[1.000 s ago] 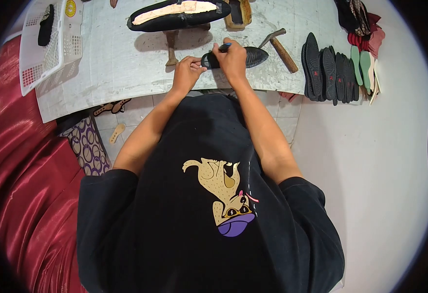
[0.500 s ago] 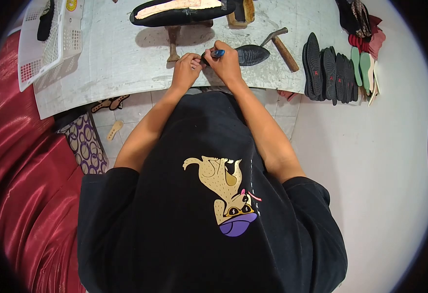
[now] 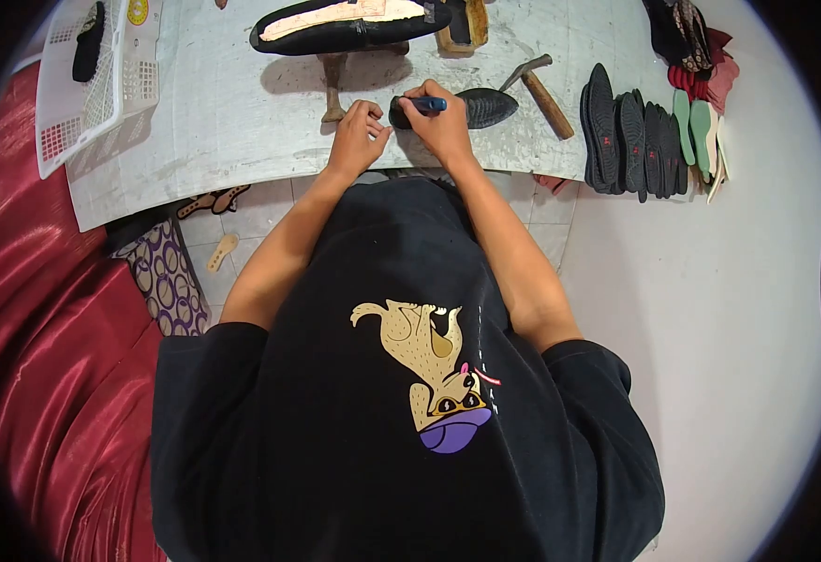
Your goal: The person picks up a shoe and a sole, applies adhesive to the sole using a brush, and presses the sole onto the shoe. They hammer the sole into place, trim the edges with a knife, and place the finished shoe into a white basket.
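My right hand (image 3: 443, 129) grips a dark blue pen-like tool (image 3: 429, 104) between thumb and fingers; its tip is hidden. Under that hand lies a black shoe sole (image 3: 487, 109) with a ribbed pattern, flat on the table. The sole's other end shows as a dark rounded patch between my two hands. My left hand (image 3: 359, 140) rests on the table just left of that end, fingers loosely bent and apart, with nothing visible in them.
A hammer (image 3: 549, 103) and stacked black soles (image 3: 601, 131) lie to the right on the worktable (image 3: 195, 122). A black-covered piece on a metal stand (image 3: 332, 89) is at the back beside a wooden box (image 3: 464, 42). A white plastic basket (image 3: 101, 122) stands left.
My left hand's fingers have loosened and drawn slightly away from the sole's end. My right hand has shifted a little right, and the blue tool now tilts toward the right.
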The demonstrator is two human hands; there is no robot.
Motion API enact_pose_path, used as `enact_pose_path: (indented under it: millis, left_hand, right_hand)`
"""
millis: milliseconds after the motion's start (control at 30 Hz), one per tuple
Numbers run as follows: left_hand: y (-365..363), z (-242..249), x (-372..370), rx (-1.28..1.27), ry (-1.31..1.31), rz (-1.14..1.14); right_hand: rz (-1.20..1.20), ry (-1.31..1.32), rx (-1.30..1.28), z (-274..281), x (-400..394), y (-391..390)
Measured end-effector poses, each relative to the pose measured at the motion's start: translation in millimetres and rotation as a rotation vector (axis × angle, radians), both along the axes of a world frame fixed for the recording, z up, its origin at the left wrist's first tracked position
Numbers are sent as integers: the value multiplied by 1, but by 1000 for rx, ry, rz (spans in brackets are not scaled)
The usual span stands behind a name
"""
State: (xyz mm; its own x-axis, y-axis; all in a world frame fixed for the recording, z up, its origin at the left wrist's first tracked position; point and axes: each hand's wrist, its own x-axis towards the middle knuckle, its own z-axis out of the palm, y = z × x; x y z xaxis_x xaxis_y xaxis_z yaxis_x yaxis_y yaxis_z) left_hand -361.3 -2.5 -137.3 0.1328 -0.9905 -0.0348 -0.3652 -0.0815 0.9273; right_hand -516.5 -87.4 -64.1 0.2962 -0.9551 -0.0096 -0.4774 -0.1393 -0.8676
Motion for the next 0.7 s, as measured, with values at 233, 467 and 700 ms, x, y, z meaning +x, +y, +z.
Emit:
enact_pose_path:
  millis: [233, 467, 700]
  left_hand:
    - [-1, -1, 1, 7, 22, 11]
    - [-1, 0, 0, 22, -6, -4]
    - [0, 1, 1, 13, -50, -39]
  right_hand:
    - [198, 89, 127, -1, -18, 0]
    - [99, 47, 99, 10, -19, -1]
    - [212, 89, 54, 1, -24, 9]
